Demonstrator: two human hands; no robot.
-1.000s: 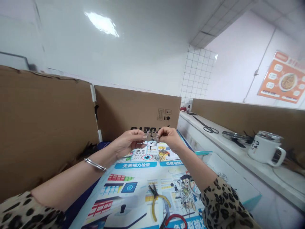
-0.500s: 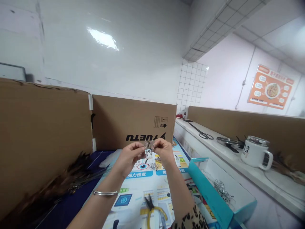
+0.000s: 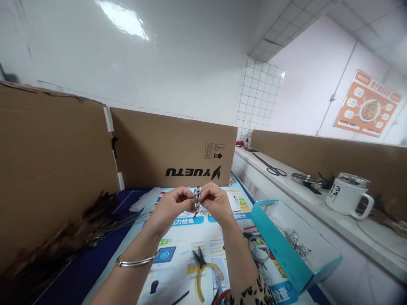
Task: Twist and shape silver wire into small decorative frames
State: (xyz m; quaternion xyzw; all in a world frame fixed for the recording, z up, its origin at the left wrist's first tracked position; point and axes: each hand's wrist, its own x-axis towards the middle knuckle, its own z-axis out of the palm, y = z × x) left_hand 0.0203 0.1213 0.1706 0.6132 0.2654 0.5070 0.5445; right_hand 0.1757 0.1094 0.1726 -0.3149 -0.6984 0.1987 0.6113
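Note:
Between my two hands hangs a small cluster of shiny silver and black pieces (image 3: 197, 203), too fine to make out exactly. My left hand (image 3: 173, 207), with a silver bangle (image 3: 136, 261) on the wrist, pinches its left side. From the right, my right hand (image 3: 216, 204) pinches the same cluster, thumb and forefinger pressed together. Both hands are above a printed sheet (image 3: 178, 237). Below them on the sheet lie pliers with yellow handles (image 3: 201, 271), jaws pointing away.
At the right, a teal box (image 3: 295, 245) holds tangled silver wire pieces (image 3: 294, 239). A roll of tape (image 3: 258, 248) lies beside it. Scissors (image 3: 275, 170) and a white mug (image 3: 346, 197) stand on the ledge. Brown feathery material (image 3: 73, 237) is at left; a cardboard panel (image 3: 152, 148) rises behind.
The fingertips of both hands have come closer together around the cluster, which looks more bunched. The camera view has shifted and tilted slightly, showing more of the tape roll.

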